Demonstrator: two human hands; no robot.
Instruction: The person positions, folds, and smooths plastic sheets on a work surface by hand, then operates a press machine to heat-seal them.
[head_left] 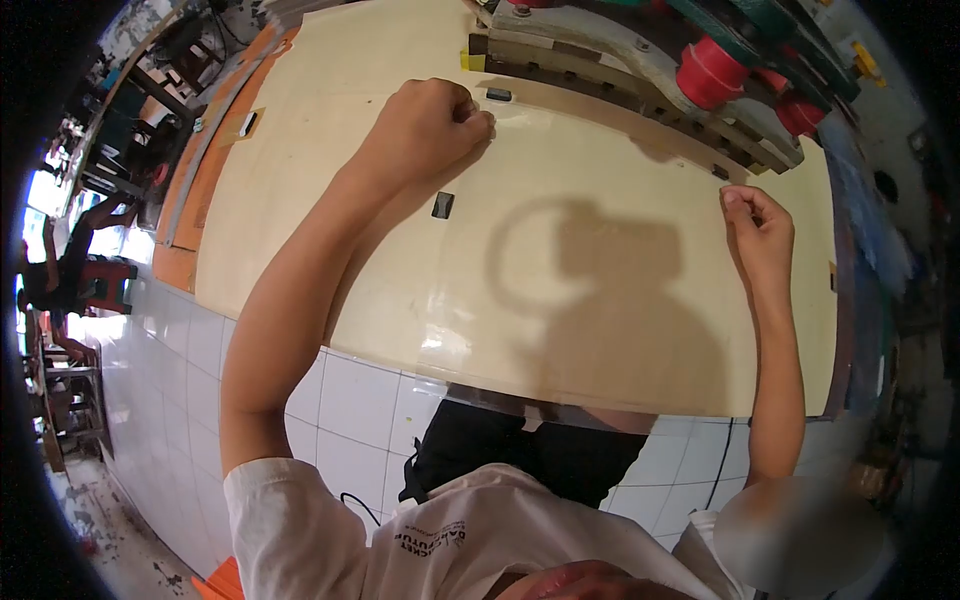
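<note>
My left hand (pixel 430 120) is closed, fingers curled in and thumb side toward the right, over the pale yellow sheet (pixel 400 290). Just beyond its fingertips lies a small black block (pixel 498 95); a gap shows between them. Another dark block (pixel 442 205) sits on the sheet below my left wrist. At the right, my right hand (pixel 764 222) has thumb and forefinger pinched together near the front of a slotted metal bar (pixel 620 95). A small dark piece (pixel 720 172) is just above those fingertips. Whatever either hand holds, if anything, is hidden.
A machine with red cylinders (pixel 712 75) and green arms overhangs the sheet's far side. An orange board (pixel 180 270) with a metal strip borders the left, near a black-and-white piece (pixel 248 124). Clear plastic (pixel 870 210) hangs at right. Another person (pixel 75 240) is at far left.
</note>
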